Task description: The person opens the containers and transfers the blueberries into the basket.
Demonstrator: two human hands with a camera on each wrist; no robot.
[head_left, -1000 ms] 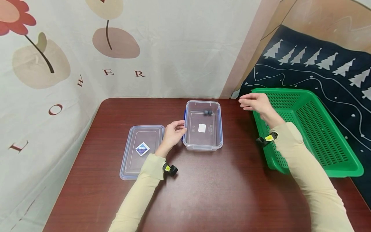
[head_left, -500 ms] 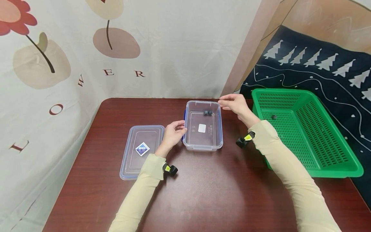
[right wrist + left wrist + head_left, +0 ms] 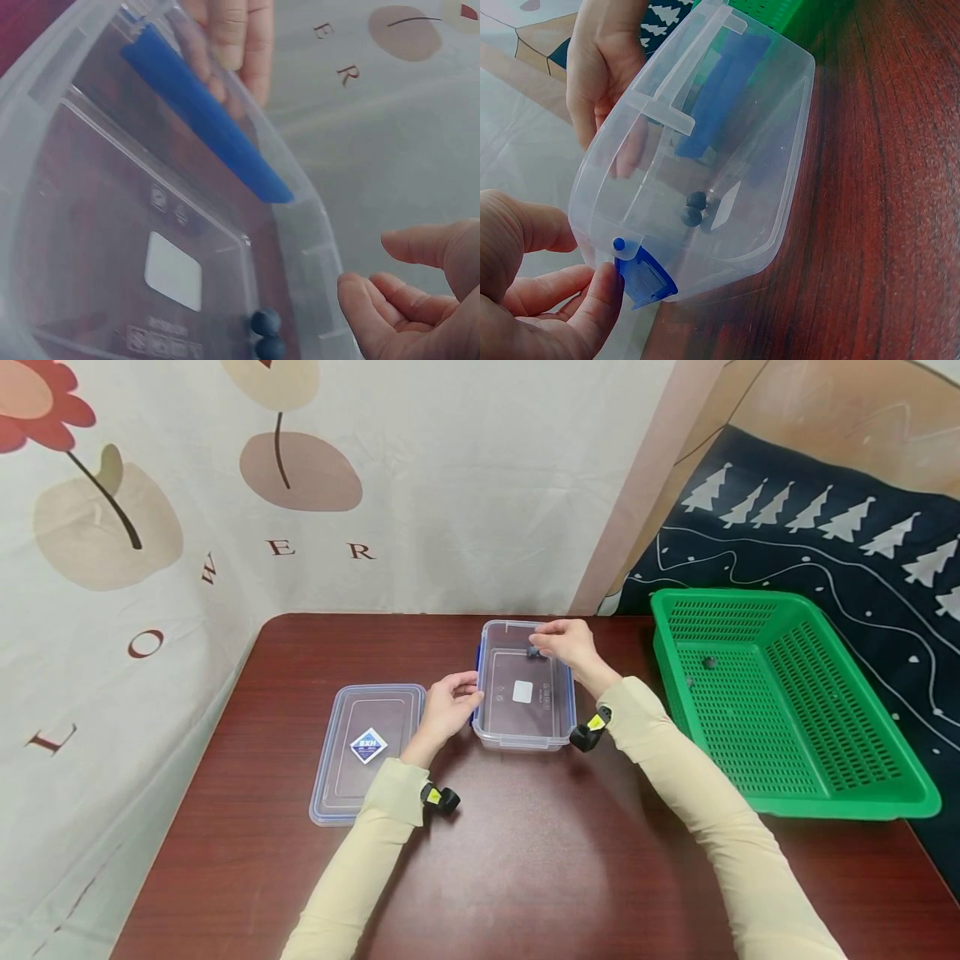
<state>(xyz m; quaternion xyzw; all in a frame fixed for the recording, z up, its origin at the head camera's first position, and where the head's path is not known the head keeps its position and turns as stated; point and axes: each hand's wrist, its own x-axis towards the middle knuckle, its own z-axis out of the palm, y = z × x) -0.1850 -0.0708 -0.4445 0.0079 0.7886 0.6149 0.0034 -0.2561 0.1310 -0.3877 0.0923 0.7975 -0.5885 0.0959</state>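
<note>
In the head view, a clear plastic food box (image 3: 525, 742) with a blue latch (image 3: 202, 112) stands uncovered on the table. Two small dark blue balls (image 3: 267, 334), like blueberries, lie together on its floor. My left hand (image 3: 450, 706) rests its fingertips against the box's left side, beside a latch (image 3: 646, 277). Over the box's back right corner hovers my right hand (image 3: 567, 643), partly covering the balls. In the right wrist view its thumb and fingers are apart, and nothing shows between them.
Left of the box lies its clear lid (image 3: 390, 710) with a diamond-shaped sticker. A green basket (image 3: 832, 806) stands at the right, with a dark ball (image 3: 710, 662) and a smaller dark spot inside. A patterned curtain (image 3: 465, 527) hangs along the table's back edge.
My right hand has moved left, from the basket's near rim to over the box. That uncovers the inside of the basket. The left hand and the box have stayed put.
</note>
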